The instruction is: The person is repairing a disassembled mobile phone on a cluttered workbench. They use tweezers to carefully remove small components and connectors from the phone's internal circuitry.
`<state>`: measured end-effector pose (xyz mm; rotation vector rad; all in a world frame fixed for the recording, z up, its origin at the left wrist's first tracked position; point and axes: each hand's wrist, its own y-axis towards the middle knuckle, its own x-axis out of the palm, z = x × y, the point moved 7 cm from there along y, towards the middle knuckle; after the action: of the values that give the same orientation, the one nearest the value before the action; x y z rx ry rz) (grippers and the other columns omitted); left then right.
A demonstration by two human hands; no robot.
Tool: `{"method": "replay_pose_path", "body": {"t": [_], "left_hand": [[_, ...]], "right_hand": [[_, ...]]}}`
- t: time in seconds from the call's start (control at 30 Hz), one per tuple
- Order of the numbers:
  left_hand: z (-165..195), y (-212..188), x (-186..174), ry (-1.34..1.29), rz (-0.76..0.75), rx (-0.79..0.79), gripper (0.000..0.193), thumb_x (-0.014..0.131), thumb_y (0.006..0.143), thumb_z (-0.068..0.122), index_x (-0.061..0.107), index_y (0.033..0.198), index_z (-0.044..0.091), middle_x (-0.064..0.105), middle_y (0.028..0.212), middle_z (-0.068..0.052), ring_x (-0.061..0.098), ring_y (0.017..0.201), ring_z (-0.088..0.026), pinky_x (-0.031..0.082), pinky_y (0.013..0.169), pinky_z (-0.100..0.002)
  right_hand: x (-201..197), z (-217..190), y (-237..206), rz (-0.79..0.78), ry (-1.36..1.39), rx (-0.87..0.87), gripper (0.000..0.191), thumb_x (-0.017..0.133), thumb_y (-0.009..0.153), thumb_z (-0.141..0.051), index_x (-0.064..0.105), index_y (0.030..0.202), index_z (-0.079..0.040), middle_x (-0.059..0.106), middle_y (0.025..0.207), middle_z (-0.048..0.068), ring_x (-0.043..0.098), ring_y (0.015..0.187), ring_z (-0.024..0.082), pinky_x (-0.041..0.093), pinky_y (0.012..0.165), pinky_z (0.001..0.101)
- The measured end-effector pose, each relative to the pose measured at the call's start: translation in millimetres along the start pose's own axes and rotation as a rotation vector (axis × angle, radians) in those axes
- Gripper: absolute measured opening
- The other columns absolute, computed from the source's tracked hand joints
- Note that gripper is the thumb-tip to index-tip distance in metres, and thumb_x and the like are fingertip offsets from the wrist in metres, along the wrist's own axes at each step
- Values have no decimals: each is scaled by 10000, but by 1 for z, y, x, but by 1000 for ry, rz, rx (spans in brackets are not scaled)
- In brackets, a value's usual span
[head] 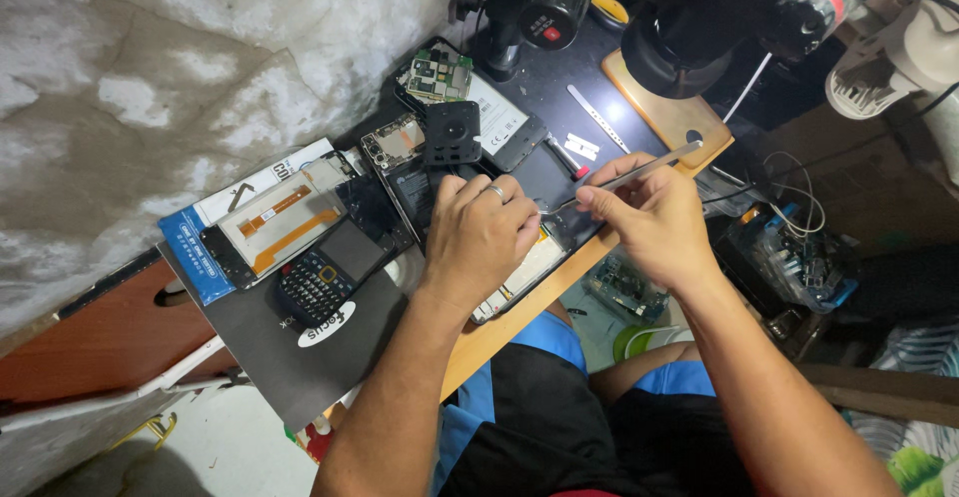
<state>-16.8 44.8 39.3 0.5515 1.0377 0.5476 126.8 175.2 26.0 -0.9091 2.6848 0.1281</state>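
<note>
The right hand [654, 219] pinches metal tweezers [624, 175] between thumb and forefinger, tips just past the left fingers. The left hand [479, 237] curls down over an opened phone [519, 277] — thin, light, probably fragile — best held by its edges.

Opened phone [519, 282] lies on the work mat [300, 357], under the left hand [479, 232]. Right hand [654, 212] just right of it, tweezers [624, 175] angled down toward the phone. Keypad phone [315, 287] and display panel [280, 222] to the left. Circuit board [438, 75] behind. Microscope [679, 37] behind, to the right.
</note>
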Motion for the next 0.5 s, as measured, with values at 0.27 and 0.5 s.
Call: {"method": "replay_pose_path", "body": {"t": [0.27, 0.5], "left_hand": [[0, 2, 0, -4, 8, 4, 108, 760, 857, 173, 689, 790, 127, 625, 845, 3, 610, 825, -219, 414, 785, -424], [1, -3, -4, 9, 1, 17, 96, 755, 851, 180, 691, 797, 134, 631, 877, 4, 606, 848, -223, 417, 801, -426]], "right_hand": [[5, -10, -4, 3, -73, -32, 161, 759, 915, -79, 659, 1023, -12, 725, 863, 31, 692, 781, 82, 543, 680, 224], [0, -7, -16, 123, -32, -37, 157, 765, 923, -61, 665, 1025, 5, 742, 891, 53, 701, 789, 105, 563, 717, 231]]}}
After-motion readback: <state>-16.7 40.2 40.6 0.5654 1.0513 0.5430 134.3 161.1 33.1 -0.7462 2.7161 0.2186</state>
